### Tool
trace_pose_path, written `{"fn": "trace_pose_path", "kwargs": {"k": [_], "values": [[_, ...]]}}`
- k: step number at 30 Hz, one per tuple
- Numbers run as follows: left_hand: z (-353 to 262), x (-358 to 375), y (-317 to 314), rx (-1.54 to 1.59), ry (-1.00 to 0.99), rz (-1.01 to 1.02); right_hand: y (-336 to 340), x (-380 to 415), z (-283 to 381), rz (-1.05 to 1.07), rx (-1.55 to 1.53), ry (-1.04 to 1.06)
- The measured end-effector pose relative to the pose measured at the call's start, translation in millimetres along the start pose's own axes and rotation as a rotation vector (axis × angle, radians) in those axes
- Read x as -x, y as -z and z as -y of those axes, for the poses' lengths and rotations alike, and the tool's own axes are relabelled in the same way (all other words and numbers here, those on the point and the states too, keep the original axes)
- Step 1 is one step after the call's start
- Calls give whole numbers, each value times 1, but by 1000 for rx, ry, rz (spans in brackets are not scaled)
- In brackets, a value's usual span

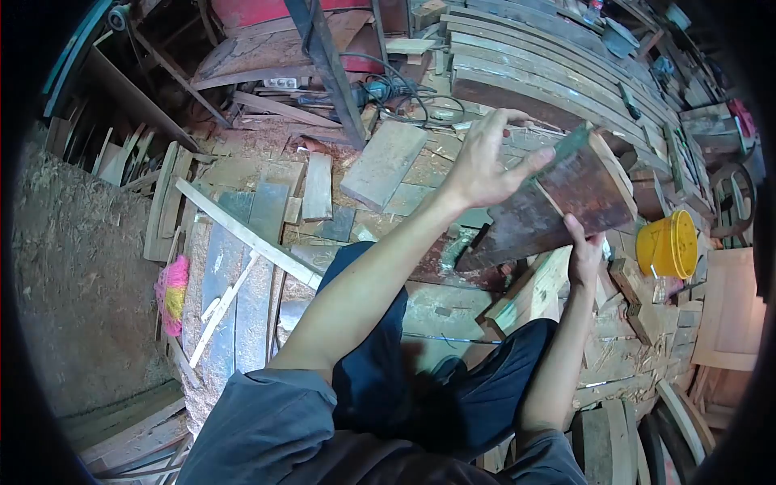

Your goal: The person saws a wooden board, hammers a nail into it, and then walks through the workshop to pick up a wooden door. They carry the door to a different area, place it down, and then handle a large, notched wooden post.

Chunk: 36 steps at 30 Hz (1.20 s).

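A dark, reddish-brown wooden piece [594, 190] with a pale edge is held tilted in front of me, above the littered floor. My right hand [587, 252] grips its lower edge, with the thumb on the near face and the other fingers mostly hidden behind. My left hand [487, 162] is at the piece's upper left, fingers stretched out and thumb spread, the thumb tip overlapping the wood in this view. Under the piece, between my knees and the boards, lies a pale timber block [533, 297].
Long stacked planks [550, 69] fill the back right. A yellow bucket [668, 245] stands at the right. A power tool with a cord [376, 90] lies by a metal-legged stand. Loose boards [384, 166], shavings and pink-yellow string [172, 295] lie about at the left and middle.
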<state>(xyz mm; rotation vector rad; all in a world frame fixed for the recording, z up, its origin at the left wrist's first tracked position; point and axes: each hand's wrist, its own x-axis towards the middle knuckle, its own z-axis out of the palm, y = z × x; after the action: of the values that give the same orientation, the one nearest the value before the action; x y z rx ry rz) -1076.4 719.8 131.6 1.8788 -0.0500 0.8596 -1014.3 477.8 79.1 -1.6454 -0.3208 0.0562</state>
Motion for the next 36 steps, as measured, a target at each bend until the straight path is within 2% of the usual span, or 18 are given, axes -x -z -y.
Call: {"fn": "trace_pose_path", "kwargs": {"k": [1,2,5,8,11,15,18,19,22,24,25,26,28,29,30,31,34,36], "values": [[-6,0,2,20,35,8,-5,-2,1,15,14,99],[-10,1,3,41,69,18,-3,-5,3,86,110,38],[-11,2,0,20,54,11,-28,8,32,82,-22,128],[-13,3,2,-25,65,41,-38,6,38,81,182,133],[-14,5,2,10,154,84,-56,6,33,-32,285,269],[-5,5,3,-43,81,59,-66,9,44,-78,357,349],[-11,7,6,-221,81,70,-72,13,44,-52,363,349],[-10,7,6,-265,82,60,-72,15,43,21,388,268],[-6,4,14,-496,118,37,-71,20,42,49,535,454],[10,-5,25,-272,155,29,-68,23,43,109,506,347],[26,-6,32,-406,109,-8,-65,22,42,126,500,325],[23,-10,39,-289,129,-26,-61,21,40,145,493,304],[40,-13,53,-372,180,-57,-55,19,32,137,498,257],[46,-15,57,-209,186,-55,-52,19,33,147,483,216],[51,-14,63,-214,225,-61,-50,17,33,157,466,177],[48,-15,68,-219,265,-67,-49,15,29,136,467,218],[68,-14,83,-278,293,-129,-45,11,26,160,415,104],[81,-12,92,-222,335,-153,-42,6,15,151,438,192]]}}
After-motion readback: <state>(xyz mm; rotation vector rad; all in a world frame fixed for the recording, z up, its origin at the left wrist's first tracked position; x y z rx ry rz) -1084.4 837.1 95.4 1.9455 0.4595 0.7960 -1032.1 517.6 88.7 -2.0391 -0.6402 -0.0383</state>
